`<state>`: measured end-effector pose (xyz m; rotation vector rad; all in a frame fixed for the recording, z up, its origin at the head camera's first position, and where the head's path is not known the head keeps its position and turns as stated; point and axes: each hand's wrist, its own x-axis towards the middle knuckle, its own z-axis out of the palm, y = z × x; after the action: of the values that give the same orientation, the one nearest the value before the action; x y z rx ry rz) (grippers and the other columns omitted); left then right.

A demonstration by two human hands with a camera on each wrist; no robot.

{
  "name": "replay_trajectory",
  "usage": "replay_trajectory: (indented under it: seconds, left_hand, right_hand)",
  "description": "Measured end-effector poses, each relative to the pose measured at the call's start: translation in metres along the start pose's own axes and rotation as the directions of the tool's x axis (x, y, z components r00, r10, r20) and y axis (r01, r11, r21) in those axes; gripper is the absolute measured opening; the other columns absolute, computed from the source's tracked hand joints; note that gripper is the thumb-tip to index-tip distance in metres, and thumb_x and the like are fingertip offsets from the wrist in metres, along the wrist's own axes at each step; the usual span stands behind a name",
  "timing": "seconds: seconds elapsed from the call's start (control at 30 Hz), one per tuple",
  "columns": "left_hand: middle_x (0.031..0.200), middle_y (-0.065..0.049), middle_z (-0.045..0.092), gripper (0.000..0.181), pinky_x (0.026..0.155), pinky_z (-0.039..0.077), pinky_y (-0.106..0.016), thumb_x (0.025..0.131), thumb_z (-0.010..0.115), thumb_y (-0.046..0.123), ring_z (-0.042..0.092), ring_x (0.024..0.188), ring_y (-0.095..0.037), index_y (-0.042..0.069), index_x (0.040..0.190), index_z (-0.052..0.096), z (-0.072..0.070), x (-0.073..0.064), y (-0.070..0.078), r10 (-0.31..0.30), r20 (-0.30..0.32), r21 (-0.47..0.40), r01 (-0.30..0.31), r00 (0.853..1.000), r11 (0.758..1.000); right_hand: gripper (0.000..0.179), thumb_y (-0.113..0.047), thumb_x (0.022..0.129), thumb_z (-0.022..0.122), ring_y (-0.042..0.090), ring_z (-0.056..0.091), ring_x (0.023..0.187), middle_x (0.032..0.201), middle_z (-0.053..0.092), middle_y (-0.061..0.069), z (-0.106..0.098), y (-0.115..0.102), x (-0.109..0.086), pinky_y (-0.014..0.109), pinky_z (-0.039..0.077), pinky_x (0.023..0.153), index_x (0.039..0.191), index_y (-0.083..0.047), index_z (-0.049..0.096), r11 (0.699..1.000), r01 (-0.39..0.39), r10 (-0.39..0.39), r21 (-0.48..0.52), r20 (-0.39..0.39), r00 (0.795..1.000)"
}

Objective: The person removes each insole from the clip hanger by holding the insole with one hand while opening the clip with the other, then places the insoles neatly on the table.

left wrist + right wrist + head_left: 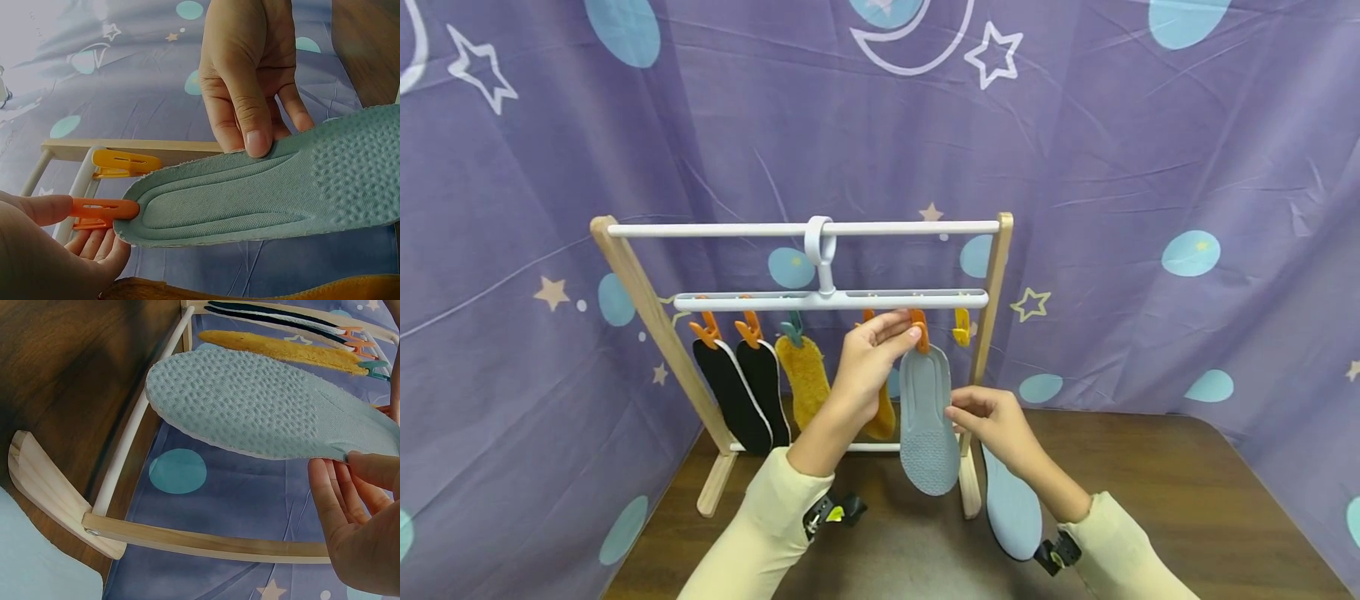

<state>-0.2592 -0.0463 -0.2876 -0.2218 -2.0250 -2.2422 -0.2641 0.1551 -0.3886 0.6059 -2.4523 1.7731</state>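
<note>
A light blue-grey insole (929, 425) hangs heel up from an orange clothespin (919, 330) on the white hanger bar (760, 302). My left hand (870, 358) pinches that clothespin between thumb and fingers; in the left wrist view the clothespin (103, 209) overlaps the insole's heel end. With thumb and fingertips, my right hand (996, 421) pinches the insole's right edge near its middle. The right wrist view shows the dimpled forefoot of the insole (237, 403) pointing away from the right hand (362, 512).
Two black insoles (730, 396) and two yellow fuzzy ones (802, 379) hang to the left. A yellow clothespin (962, 327) hangs at the bar's right end. Another light blue insole (1011, 508) lies on the brown table (1150, 483). The wooden rack (992, 283) stands before a purple curtain.
</note>
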Motion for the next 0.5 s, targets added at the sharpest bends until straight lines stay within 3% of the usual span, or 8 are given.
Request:
replay_trajectory:
  seconds: [0.13, 0.33, 0.5]
  left_hand:
    - [0.135, -0.019, 0.066, 0.039, 0.111, 0.047, -0.043, 0.096, 0.068, 0.009, 0.062, 0.126, -0.028, -0.001, 0.134, 0.063, 0.0001, 0.0013, -0.0012, 0.005, -0.007, 0.005, -0.005, 1.000, 1.000]
    - [0.133, -0.019, 0.066, 0.039, 0.109, 0.049, -0.041, 0.096, 0.069, 0.009, 0.063, 0.124, -0.028, -0.001, 0.134, 0.063, 0.0016, 0.0022, -0.0007, 0.006, -0.019, 0.006, -0.006, 1.000, 1.000]
    - [0.133, -0.019, 0.067, 0.039, 0.109, 0.050, -0.041, 0.096, 0.068, 0.009, 0.063, 0.123, -0.027, -0.002, 0.133, 0.063, 0.0020, 0.0044, -0.0011, 0.009, -0.021, 0.003, -0.009, 1.000, 1.000]
  right_hand:
    - [0.021, -0.004, 0.093, 0.072, 0.011, 0.072, 0.078, 0.100, 0.075, 0.024, 0.0010, 0.0008, 0.0009, 0.024, 0.062, 0.070, 0.111, 0.008, 0.071, 1.000, -0.005, 0.005, 0.005, -0.004, 1.000]
    - [0.021, -0.004, 0.093, 0.072, 0.015, 0.073, 0.078, 0.099, 0.075, 0.025, 0.0014, 0.0016, 0.0023, 0.041, 0.064, 0.073, 0.110, 0.009, 0.071, 1.000, -0.001, 0.001, 0.015, -0.008, 1.000]
    - [0.021, -0.004, 0.093, 0.072, 0.015, 0.073, 0.077, 0.099, 0.075, 0.025, 0.0009, 0.0013, 0.0033, 0.031, 0.064, 0.070, 0.110, 0.008, 0.071, 1.000, -0.010, 0.010, 0.010, -0.009, 1.000]
